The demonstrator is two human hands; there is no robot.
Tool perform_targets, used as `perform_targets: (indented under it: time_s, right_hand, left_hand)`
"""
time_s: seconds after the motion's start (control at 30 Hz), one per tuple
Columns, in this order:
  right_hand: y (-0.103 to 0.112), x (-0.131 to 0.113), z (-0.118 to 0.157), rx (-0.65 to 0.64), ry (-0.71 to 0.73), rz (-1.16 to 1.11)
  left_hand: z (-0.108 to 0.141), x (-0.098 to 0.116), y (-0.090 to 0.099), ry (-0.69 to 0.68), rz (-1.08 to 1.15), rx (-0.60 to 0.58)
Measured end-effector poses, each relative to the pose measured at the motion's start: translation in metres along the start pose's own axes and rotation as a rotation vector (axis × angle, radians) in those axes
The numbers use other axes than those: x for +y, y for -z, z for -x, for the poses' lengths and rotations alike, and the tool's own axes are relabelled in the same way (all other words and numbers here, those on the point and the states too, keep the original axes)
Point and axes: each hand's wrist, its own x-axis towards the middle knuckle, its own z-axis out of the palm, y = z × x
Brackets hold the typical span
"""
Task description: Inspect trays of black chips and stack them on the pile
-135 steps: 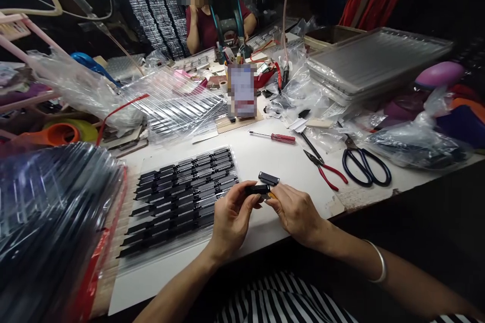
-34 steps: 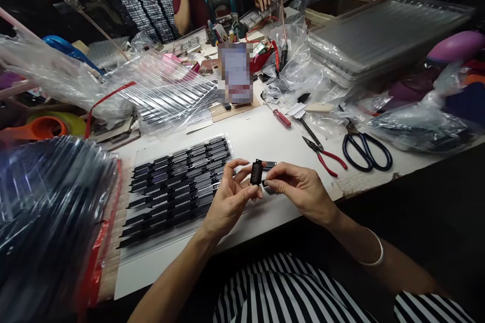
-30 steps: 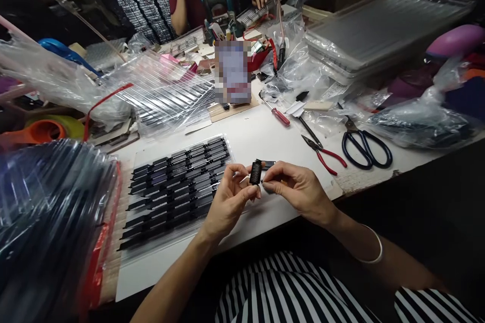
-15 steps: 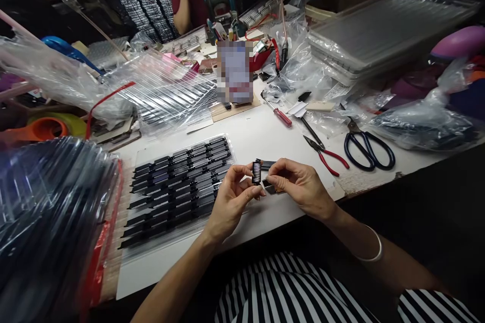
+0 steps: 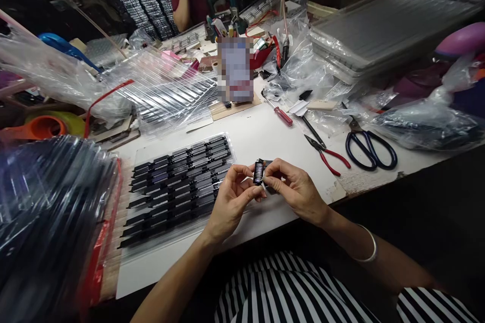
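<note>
Between thumb and fingers, my left hand (image 5: pixel 237 189) pinches a small black slotted part (image 5: pixel 258 172) with a column of pale bars down its face, held upright above the table. My right hand (image 5: pixel 297 186) is closed in a pinch at the right edge of that part. Whatever its fingertips grip is too small or hidden to make out. Dark flat pieces lie behind the right fingers, mostly covered. To the left of my hands, a clear plastic tray (image 5: pixel 232 149) bears several rows of similar black parts (image 5: pixel 182 184).
Red-handled pliers (image 5: pixel 329 156), scissors (image 5: pixel 369 149) and a red screwdriver (image 5: pixel 282 116) lie to the right. Clear trays (image 5: pixel 170 96) and plastic bags (image 5: pixel 424 121) crowd the table. Plastic-wrapped dark strips (image 5: pixel 49 212) stand at left. Across the table sits another person (image 5: pixel 189 5).
My right hand has moved left, bringing its fingertips to the slotted part's edge. My left hand still holds the part, which has shifted slightly right.
</note>
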Motion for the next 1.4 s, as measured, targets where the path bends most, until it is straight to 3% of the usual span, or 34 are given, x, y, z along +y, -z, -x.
perform_targets:
  time_s: [0.17, 0.77, 1.4]
  right_hand:
    - [-0.002, 0.0, 0.0, -0.011, -0.012, -0.039]
    - [-0.007, 0.003, 0.003, 0.094, 0.198, 0.184]
    - [-0.011, 0.005, 0.005, 0.13, 0.358, 0.578]
  left_hand:
    - [0.0, -0.001, 0.0, 0.005, -0.024, 0.01]
    - [-0.001, -0.002, -0.003, 0.026, -0.069, 0.051]
    - [0.0, -0.003, -0.005, -0.031, -0.176, 0.111]
